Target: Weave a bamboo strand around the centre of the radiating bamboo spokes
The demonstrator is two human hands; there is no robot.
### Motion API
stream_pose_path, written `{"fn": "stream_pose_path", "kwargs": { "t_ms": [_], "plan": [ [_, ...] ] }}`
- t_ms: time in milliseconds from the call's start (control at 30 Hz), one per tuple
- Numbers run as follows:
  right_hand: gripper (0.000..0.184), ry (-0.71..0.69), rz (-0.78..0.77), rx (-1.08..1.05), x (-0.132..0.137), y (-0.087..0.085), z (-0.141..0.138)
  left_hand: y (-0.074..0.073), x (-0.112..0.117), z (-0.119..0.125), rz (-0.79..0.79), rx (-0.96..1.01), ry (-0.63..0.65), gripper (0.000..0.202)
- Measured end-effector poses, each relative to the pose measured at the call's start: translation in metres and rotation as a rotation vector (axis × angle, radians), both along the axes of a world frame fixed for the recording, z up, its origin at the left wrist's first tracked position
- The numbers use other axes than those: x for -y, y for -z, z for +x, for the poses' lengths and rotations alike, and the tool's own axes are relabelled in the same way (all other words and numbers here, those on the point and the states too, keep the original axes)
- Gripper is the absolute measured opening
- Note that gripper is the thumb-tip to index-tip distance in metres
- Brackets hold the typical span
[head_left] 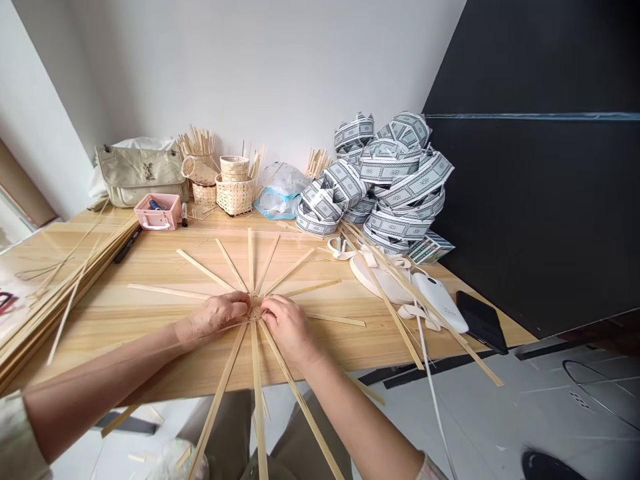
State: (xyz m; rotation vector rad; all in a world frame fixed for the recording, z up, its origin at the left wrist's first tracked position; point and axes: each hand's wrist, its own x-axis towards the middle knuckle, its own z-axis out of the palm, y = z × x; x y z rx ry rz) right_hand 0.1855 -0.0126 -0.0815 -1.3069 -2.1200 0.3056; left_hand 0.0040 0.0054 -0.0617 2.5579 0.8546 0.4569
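Observation:
Flat bamboo strips (251,260) fan out like spokes from a crossing point on the table. Thin strands curve around that centre, though their detail is too fine to follow. At the left side of the crossing, my left hand (220,312) is closed, its fingertips pinching the strips. Opposite it, close to the right side, my right hand (287,325) pinches the strips with thumb and forefinger. Several long spokes hang past the table's front edge over my lap. The fingers partly cover the crossing.
A bundle of long strips (75,287) lies at the left. Small woven baskets (235,193), a pink box (159,212) and a bag (143,175) stand behind. Patterned ribbon rolls (395,180) are heaped at the back right, near a white device (440,301) and a black phone (481,321).

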Motion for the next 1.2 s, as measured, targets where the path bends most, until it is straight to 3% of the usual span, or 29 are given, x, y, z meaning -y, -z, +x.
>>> {"fn": "stream_pose_path", "kwargs": {
  "t_ms": [300, 700, 833, 1067, 1200],
  "plan": [
    [0.015, -0.014, -0.154, 0.088, 0.01, -0.022, -0.005, 0.001, 0.0, 0.0, 0.034, 0.03, 0.041, 0.018],
    [0.013, 0.162, -0.138, 0.16, 0.005, -0.013, -0.017, 0.007, -0.002, 0.0, 0.071, 0.04, 0.022, 0.018],
    [0.011, 0.128, -0.11, 0.176, 0.008, -0.016, -0.015, 0.007, -0.006, -0.001, 0.07, 0.068, 0.046, 0.02],
    [0.015, -0.024, -0.215, 0.195, 0.006, -0.038, -0.007, -0.002, -0.016, -0.003, 0.017, 0.086, 0.095, 0.024],
    [0.013, -0.126, -0.253, 0.096, -0.002, -0.034, -0.014, -0.005, -0.019, -0.003, -0.064, 0.118, 0.106, 0.023]
  ]
}}
